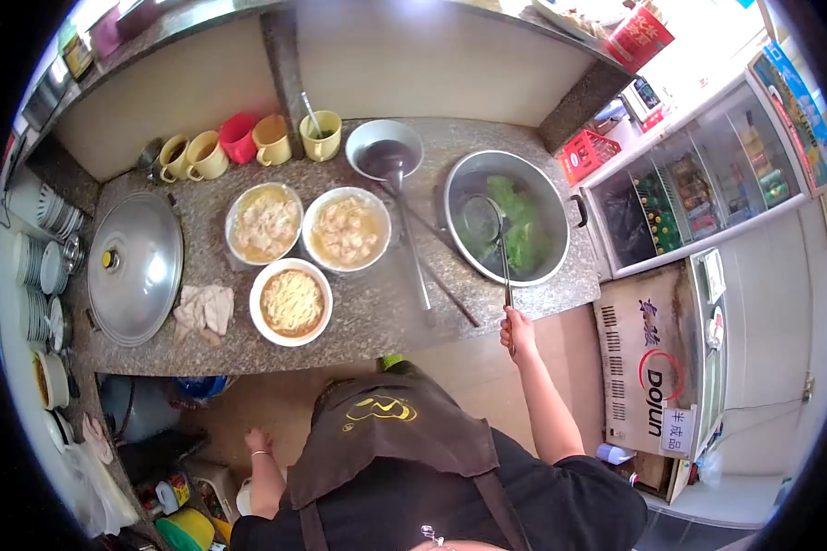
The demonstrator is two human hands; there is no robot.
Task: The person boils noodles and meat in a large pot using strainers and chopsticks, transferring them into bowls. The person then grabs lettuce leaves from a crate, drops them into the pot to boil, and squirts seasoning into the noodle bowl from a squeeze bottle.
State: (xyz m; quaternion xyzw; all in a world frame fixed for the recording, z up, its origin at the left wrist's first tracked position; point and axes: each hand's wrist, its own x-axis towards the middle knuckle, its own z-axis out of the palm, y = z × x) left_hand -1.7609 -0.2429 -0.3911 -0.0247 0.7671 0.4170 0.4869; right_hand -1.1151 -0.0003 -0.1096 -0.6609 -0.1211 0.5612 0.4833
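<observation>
My right hand [518,334] is closed round the handle of a metal ladle [506,262] at the counter's front edge. The ladle's round head lies inside a large metal pot [561,213], beside green leafy vegetables [516,220] in liquid. My left hand [259,440] hangs low, below the counter and away from the bowls; its fingers are too small to read. Left of the pot stand a bowl of noodles [292,302] and two bowls with pale food in broth, one at the left [265,222] and one at the right [347,229].
Long chopsticks [450,296] and another ladle, its head in a grey bowl [384,134], lie left of the pot. A big lid [136,269], a cloth [204,310] and several cups [271,140] are farther left. A fridge [698,188] stands right.
</observation>
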